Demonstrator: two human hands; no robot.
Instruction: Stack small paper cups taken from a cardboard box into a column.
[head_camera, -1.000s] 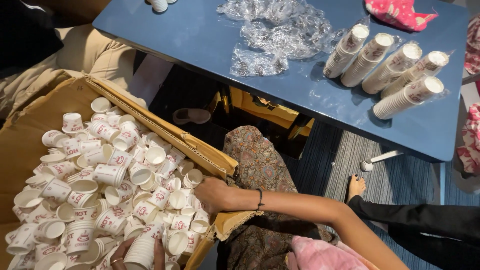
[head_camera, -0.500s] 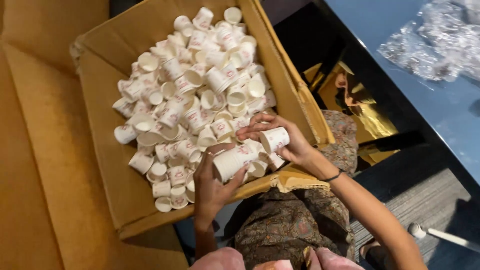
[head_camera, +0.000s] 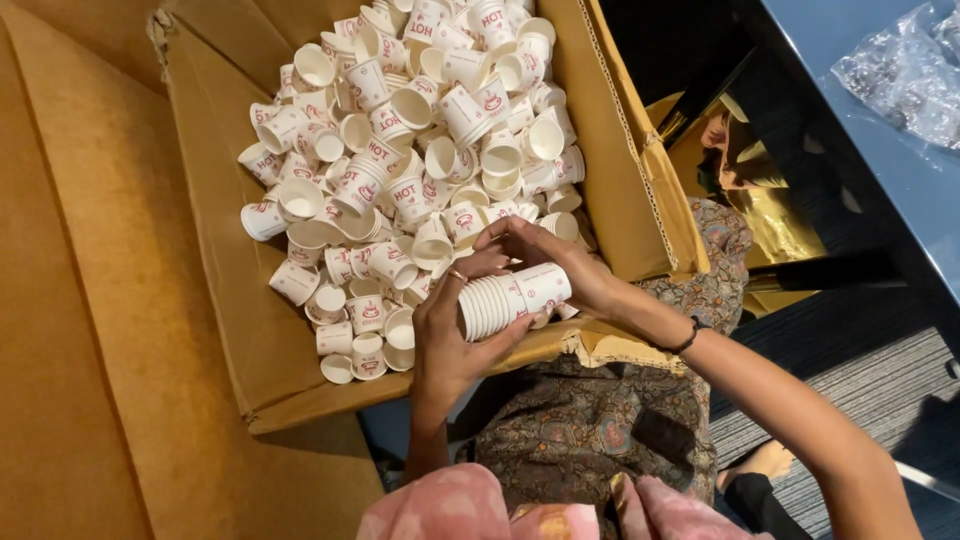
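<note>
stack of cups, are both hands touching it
Touching. The head view shows the left hand cupping the stack of cups from below, right hand wrapped over its end.

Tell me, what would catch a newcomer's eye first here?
First, the heap of small white paper cups with red print, filling the open cardboard box across the upper middle. At the box's near edge, the left hand and right hand together hold a short nested stack of cups lying sideways. At the far right, crumpled clear plastic wrap lies on a blue table.
</note>
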